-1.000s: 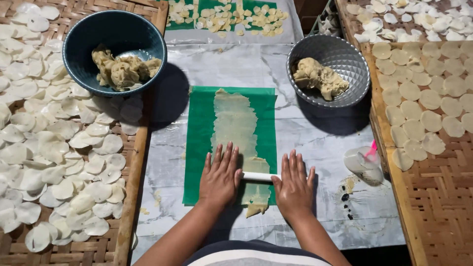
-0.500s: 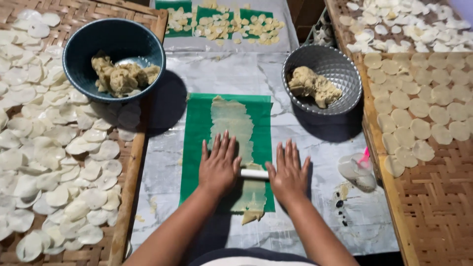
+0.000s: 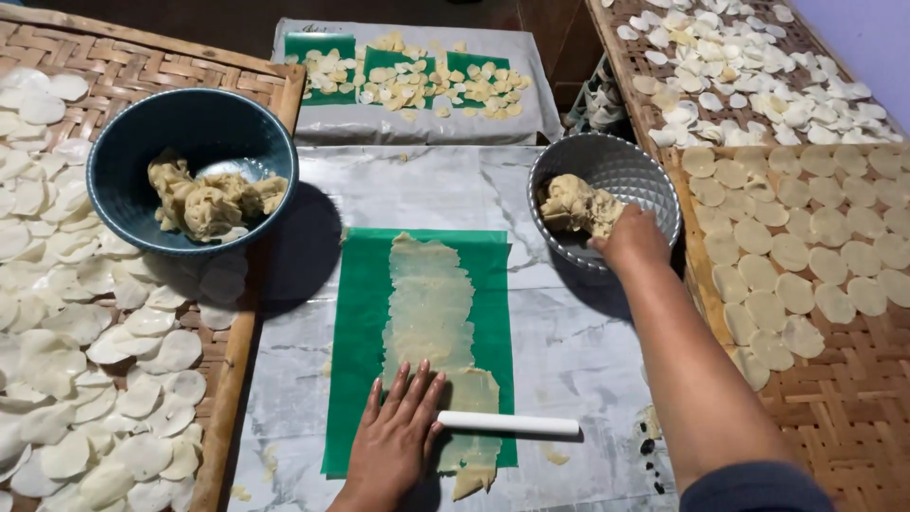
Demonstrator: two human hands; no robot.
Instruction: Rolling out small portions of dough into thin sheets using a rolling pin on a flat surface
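Note:
A long thin strip of rolled dough (image 3: 428,313) lies on a green sheet (image 3: 365,322) in the middle of the work surface. My left hand (image 3: 396,438) rests flat on the sheet, fingers spread, touching the left end of a white rolling pin (image 3: 509,424) that lies across the dough's near end. My right hand (image 3: 629,237) reaches into the grey metal bowl (image 3: 626,171) at the right, fingers on the lump of dough (image 3: 573,204) inside it. Whether the fingers have closed on the dough is hidden.
A blue bowl (image 3: 199,118) with dough lumps sits at the left. Woven trays (image 3: 853,379) covered with thin round dough discs flank both sides. At the back lies another green sheet (image 3: 322,47) with cut pieces. The table has a marbled covering (image 3: 569,351).
My right hand left the rolling pin and moved up right into the grey bowl. The left hand stays by the pin. The camera view shifted slightly.

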